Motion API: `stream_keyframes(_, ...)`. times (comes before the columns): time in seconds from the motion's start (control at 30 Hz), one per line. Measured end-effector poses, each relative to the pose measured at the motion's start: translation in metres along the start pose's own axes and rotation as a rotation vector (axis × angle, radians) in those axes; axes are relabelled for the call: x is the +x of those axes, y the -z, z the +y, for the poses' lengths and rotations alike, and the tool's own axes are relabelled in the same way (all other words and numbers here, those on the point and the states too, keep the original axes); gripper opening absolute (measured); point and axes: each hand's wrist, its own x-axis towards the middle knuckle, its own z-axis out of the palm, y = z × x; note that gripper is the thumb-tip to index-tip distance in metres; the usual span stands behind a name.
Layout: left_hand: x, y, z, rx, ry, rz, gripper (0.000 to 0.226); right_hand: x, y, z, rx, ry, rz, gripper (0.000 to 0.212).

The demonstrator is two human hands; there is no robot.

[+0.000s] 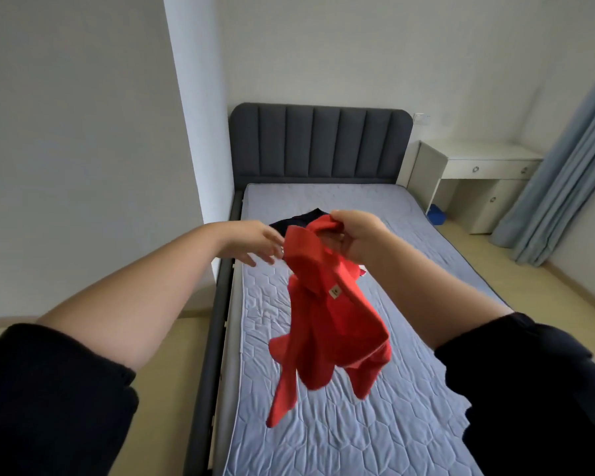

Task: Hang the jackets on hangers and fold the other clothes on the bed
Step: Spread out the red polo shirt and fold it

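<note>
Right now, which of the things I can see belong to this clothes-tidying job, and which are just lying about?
Part of the job:
- red garment, held up by the right hand
- left hand, open beside it
- dark garment, lying on the bed

Just there:
- headboard
- white desk
- blue curtain
- blue object on the floor

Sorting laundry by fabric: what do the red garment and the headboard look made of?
The red garment: soft matte fabric, possibly cotton; it hangs limp in folds from the right hand. The headboard: dark grey matte upholstery fabric, seemingly padded, given its puffed vertical channels.
</note>
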Motion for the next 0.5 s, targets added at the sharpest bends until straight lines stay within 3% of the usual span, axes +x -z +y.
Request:
stream_keyframes(0.17,-0.001,-0.004,0.006,-0.075,-0.267,-0.061,0.081,0.0,-0.001,-0.003,-0.454,0.055,-0.181,0.015)
stream_keyframes(0.27,-0.001,-0.01,0.01,-0.041,-0.355,-0.226,0.083,-0.005,0.009,-0.008,-0.618,0.113,-0.425,0.021)
stream_keyframes(0.37,0.0,-0.016,0.014,-0.099,-0.365,-0.321,0.068,-0.008,0.016,-0.018,-0.814,0.12,-0.557,0.023)
stream_keyframes(0.43,0.003,-0.02,0.017,-0.126,-0.322,-0.327,0.047,-0.005,0.018,-0.024,-0.903,0.178,-0.486,0.027)
stream_keyframes(0.5,0.007,-0.024,0.019,-0.098,-0.254,-0.221,0.028,0.0,0.023,-0.025,-0.961,0.26,-0.389,0.025)
